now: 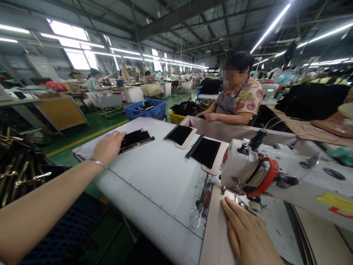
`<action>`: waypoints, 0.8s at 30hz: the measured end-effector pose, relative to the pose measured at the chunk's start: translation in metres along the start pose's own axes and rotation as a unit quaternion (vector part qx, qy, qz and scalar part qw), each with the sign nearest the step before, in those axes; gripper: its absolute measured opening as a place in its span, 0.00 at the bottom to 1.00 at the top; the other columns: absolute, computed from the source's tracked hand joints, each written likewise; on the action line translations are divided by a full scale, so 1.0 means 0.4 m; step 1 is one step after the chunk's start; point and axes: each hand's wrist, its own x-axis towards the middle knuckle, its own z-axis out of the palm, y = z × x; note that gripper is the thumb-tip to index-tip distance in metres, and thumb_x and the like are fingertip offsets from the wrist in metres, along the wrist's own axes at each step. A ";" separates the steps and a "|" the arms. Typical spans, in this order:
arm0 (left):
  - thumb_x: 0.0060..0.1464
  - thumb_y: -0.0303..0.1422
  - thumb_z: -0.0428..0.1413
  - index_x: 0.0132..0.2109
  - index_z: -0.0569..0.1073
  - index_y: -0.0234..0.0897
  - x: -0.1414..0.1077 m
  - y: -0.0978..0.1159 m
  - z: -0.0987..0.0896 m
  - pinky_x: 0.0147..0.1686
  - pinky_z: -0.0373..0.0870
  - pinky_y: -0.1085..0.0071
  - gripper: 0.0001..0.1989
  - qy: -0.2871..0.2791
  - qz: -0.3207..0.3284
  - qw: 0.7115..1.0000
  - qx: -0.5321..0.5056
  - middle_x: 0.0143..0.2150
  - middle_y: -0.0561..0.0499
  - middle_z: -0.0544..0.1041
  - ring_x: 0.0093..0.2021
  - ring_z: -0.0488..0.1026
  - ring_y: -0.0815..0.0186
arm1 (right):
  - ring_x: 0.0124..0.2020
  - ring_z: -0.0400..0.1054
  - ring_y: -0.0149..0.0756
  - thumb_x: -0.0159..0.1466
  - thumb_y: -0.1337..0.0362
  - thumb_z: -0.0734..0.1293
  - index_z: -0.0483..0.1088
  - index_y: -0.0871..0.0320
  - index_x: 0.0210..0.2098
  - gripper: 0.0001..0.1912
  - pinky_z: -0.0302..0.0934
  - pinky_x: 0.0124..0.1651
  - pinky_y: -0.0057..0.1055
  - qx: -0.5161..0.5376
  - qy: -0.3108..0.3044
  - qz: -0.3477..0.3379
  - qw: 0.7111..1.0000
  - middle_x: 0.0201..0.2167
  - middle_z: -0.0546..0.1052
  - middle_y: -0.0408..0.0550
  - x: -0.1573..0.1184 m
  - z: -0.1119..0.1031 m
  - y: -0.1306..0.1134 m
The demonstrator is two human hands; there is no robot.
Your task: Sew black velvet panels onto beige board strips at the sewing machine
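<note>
Black zip piece [136, 140] at the fingertips of the left hand [109, 148], by the far left part of the white table [149, 176]; cannot tell if pinched or just touched. Right hand [248, 230] open and flat on a long pale panel [216, 224], near the needle of the white sewing machine [300, 180]. Farther out, a near black patch [205, 152] and a far black patch [180, 134], both on pale backings. Past the table, a blue basket [146, 111] and a person in a flowery top [249, 97].

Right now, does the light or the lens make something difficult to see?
Head view: tube lights glare and windows wash out; black pieces show little detail; the far background is soft; the left forearm looks stretched near the edge.
</note>
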 end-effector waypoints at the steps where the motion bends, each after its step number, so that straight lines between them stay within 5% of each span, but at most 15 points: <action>1: 0.67 0.29 0.39 0.66 0.61 0.30 -0.011 0.028 -0.022 0.49 0.66 0.58 0.24 0.015 0.003 1.000 0.009 0.57 0.35 0.71 0.53 0.70 0.49 | 0.59 0.62 0.41 0.68 0.62 0.56 0.61 0.58 0.65 0.26 0.59 0.56 0.40 0.002 -0.003 0.006 1.000 0.66 0.62 0.46 0.001 -0.003 -0.002; 5: 0.68 0.37 0.42 0.70 0.55 0.38 -0.106 0.214 -0.071 0.42 0.70 0.59 0.26 -0.029 0.075 0.997 -0.015 0.57 0.37 0.73 0.45 0.76 0.50 | 0.60 0.61 0.42 0.68 0.65 0.57 0.60 0.57 0.65 0.25 0.58 0.57 0.41 0.027 -0.028 0.032 0.999 0.66 0.63 0.46 0.008 -0.024 -0.016; 8: 0.67 0.44 0.47 0.61 0.69 0.40 -0.180 0.368 -0.067 0.43 0.71 0.65 0.22 -0.193 0.249 0.934 -0.166 0.51 0.43 0.78 0.45 0.78 0.56 | 0.60 0.61 0.43 0.69 0.67 0.57 0.60 0.57 0.65 0.25 0.57 0.59 0.43 0.049 -0.058 0.059 0.995 0.65 0.63 0.47 0.014 -0.042 -0.026; 11: 0.69 0.41 0.44 0.53 0.75 0.39 -0.184 0.472 -0.040 0.47 0.70 0.67 0.19 -0.190 0.319 0.897 -0.238 0.47 0.46 0.79 0.45 0.77 0.61 | 0.60 0.60 0.43 0.68 0.69 0.58 0.60 0.57 0.65 0.26 0.57 0.59 0.43 0.069 -0.074 0.072 0.992 0.65 0.64 0.49 0.019 -0.053 -0.032; 15: 0.66 0.36 0.51 0.58 0.69 0.36 -0.114 0.534 0.022 0.57 0.64 0.61 0.17 -0.131 0.403 0.869 -0.254 0.55 0.42 0.72 0.55 0.69 0.59 | 0.60 0.60 0.44 0.68 0.70 0.58 0.60 0.58 0.65 0.26 0.56 0.60 0.44 0.091 -0.077 0.078 0.990 0.64 0.65 0.51 0.023 -0.059 -0.034; 18: 0.61 0.39 0.58 0.48 0.73 0.33 -0.078 0.551 0.058 0.49 0.67 0.62 0.14 -0.158 0.386 0.871 -0.261 0.47 0.44 0.72 0.48 0.70 0.58 | 0.60 0.60 0.44 0.68 0.71 0.59 0.61 0.59 0.64 0.25 0.56 0.60 0.45 0.106 -0.074 0.086 0.988 0.63 0.66 0.51 0.029 -0.064 -0.037; 20: 0.62 0.40 0.55 0.42 0.72 0.33 -0.076 0.560 0.066 0.46 0.68 0.65 0.12 -0.170 0.376 0.869 -0.272 0.43 0.46 0.72 0.44 0.70 0.60 | 0.60 0.60 0.44 0.68 0.71 0.59 0.62 0.59 0.64 0.25 0.56 0.60 0.45 0.116 -0.073 0.091 0.986 0.62 0.66 0.51 0.033 -0.069 -0.039; 24: 0.69 0.37 0.45 0.50 0.72 0.37 -0.098 0.598 0.048 0.52 0.66 0.67 0.14 -0.195 0.376 0.831 -0.360 0.47 0.48 0.73 0.48 0.70 0.63 | 0.59 0.61 0.45 0.67 0.71 0.59 0.62 0.59 0.64 0.25 0.57 0.59 0.46 0.125 -0.072 0.095 0.985 0.62 0.67 0.53 0.038 -0.076 -0.040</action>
